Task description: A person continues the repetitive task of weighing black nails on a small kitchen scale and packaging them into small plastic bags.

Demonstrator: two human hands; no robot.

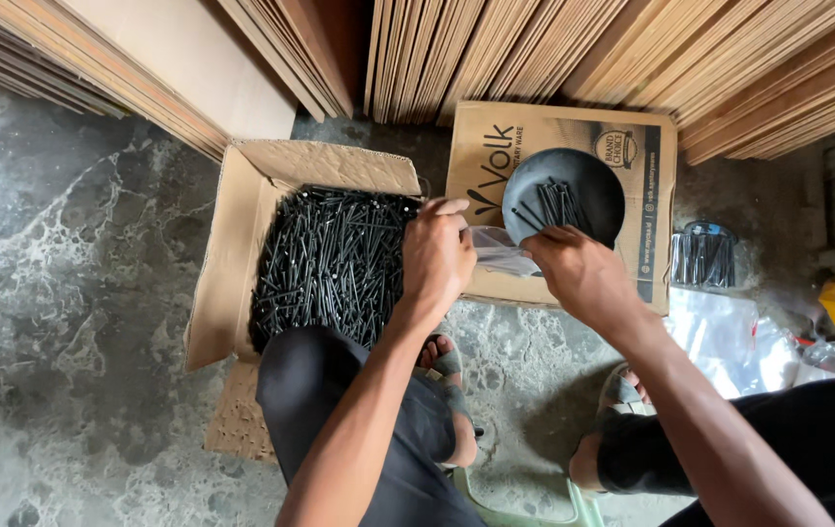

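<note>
Head view: my left hand [437,256] and right hand [578,273] each gripped the clear plastic bag [497,251], spreading its mouth between the far black pan [563,195] and the left box of black nails [330,262].

Two hands: the left hand [437,256] and the right hand [574,270]. One open cardboard box [232,234] at nine o'clock, its black nails [325,259] too many to count. One flat cardboard sheet [496,132] at twelve o'clock. One dark round pan [588,190] with a few nails. One clear plastic bag [500,254]. One filled packet of nails [702,259] at three o'clock.
</note>
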